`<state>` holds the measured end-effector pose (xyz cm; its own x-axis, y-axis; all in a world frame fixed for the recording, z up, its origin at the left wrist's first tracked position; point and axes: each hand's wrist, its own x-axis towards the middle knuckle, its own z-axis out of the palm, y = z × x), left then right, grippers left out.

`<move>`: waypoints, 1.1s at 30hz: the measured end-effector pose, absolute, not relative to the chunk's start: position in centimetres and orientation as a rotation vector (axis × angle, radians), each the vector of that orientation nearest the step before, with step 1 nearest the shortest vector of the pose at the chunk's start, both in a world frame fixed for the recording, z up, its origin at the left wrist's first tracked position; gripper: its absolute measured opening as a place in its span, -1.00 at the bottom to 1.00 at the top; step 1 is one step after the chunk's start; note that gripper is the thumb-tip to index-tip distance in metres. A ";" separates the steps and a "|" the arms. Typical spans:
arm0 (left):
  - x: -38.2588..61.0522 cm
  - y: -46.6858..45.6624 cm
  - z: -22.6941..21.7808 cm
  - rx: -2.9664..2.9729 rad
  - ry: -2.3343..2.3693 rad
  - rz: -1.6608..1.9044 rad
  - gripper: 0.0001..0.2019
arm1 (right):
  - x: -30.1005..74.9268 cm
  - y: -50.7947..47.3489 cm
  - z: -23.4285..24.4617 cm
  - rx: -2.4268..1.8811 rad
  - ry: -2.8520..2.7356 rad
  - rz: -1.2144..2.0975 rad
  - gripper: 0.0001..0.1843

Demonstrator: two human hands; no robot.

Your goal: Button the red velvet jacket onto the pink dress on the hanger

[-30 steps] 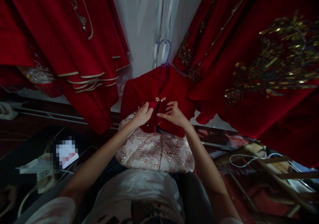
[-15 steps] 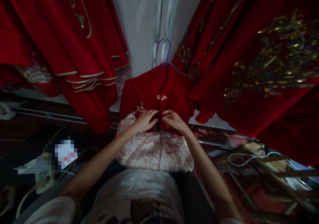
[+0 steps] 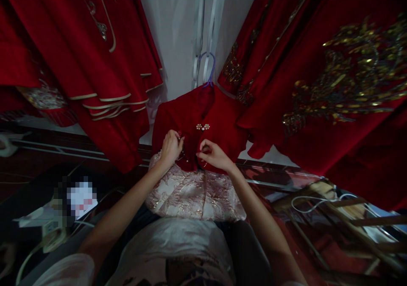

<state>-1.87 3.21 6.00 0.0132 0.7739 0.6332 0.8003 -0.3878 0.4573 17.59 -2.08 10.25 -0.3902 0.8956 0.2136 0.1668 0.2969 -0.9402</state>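
A small red jacket [image 3: 219, 127] hangs in front of me on a purple hanger [image 3: 207, 67], over a pale brocade skirt [image 3: 193, 194]. A pearl fastening [image 3: 202, 127] shows on its front near the collar. My left hand [image 3: 171, 147] is closed on the jacket's left front panel, beside a small beaded ornament. My right hand [image 3: 212, 155] pinches the front edge just below the pearl fastening, fingers curled together. The two hands are a little apart, either side of the front opening.
Large red garments with gold trim [image 3: 104, 78] hang at the left, and red robes with gold embroidery [image 3: 343, 82] at the right. A white wall [image 3: 178, 31] is behind. A pale cable [image 3: 314, 203] and wooden bars [image 3: 362, 222] lie at the lower right. White items lie at the lower left.
My left hand has moved left and up, closing on the left panel. My right hand has risen slightly toward the pearl fastening. The front opening has spread a little.
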 end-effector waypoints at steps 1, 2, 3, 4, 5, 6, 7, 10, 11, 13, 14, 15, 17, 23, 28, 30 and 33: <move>-2.1 3.4 5.9 -2.252 -1.717 -1.371 -0.94 | 17.4 -2.2 10.4 -0.946 -1.754 1.234 -0.75; -2.3 3.5 5.8 -2.279 -1.713 -1.406 -0.95 | 17.3 -2.3 10.6 -0.929 -1.735 1.324 -0.72; -2.5 3.5 5.8 -2.294 -1.712 -1.449 -0.96 | 17.2 -2.5 10.7 -0.907 -1.710 1.406 -0.69; -2.7 3.4 5.8 -2.303 -1.718 -1.493 -0.96 | 17.2 -2.7 10.9 -0.880 -1.684 1.469 -0.66; -2.9 3.4 5.9 -2.315 -1.730 -1.532 -0.95 | 17.2 -2.8 11.0 -0.850 -1.663 1.515 -0.64; -3.1 3.3 5.9 -2.330 -1.746 -1.566 -0.93 | 17.3 -3.0 11.0 -0.819 -1.649 1.548 -0.62; -3.2 3.3 5.9 -2.351 -1.766 -1.596 -0.92 | 17.3 -3.1 11.0 -0.790 -1.642 1.570 -0.61; -3.4 3.6 6.0 -2.401 -1.818 -1.725 -0.90 | 17.2 -2.9 10.7 -0.754 -1.629 1.589 -0.57; -3.5 3.8 6.0 -2.418 -1.827 -1.802 -0.90 | 17.0 -2.6 10.6 -0.760 -1.623 1.580 -0.55; -3.5 4.0 6.1 -2.462 -1.825 -2.006 -0.89 | 16.5 -1.9 10.2 -0.788 -1.622 1.555 -0.56; -3.6 4.1 6.2 -2.493 -1.819 -2.102 -0.87 | 16.2 -1.4 10.0 -0.809 -1.631 1.533 -0.57; -3.6 4.1 6.4 -2.526 -1.817 -2.177 -0.86 | 15.8 -0.9 9.8 -0.837 -1.641 1.493 -0.61; -3.8 4.0 6.7 -2.564 -1.838 -2.260 -0.82 | 14.7 0.2 9.4 -0.925 -1.652 1.351 -0.69; -4.5 3.4 7.7 -2.545 -2.008 -2.442 -0.73 | 12.2 2.0 8.0 -1.137 -1.640 0.912 -0.84; -4.9 3.4 7.9 -2.550 -1.998 -2.483 -0.69 | 12.2 2.1 7.4 -1.179 -1.614 0.817 -0.86; -4.8 3.3 7.9 -2.598 -1.963 -2.484 -0.69 | 12.4 2.1 7.4 -1.188 -1.604 0.814 -0.85; -4.7 3.3 7.9 -2.649 -1.926 -2.474 -0.70 | 12.3 2.3 7.6 -1.196 -1.589 0.818 -0.86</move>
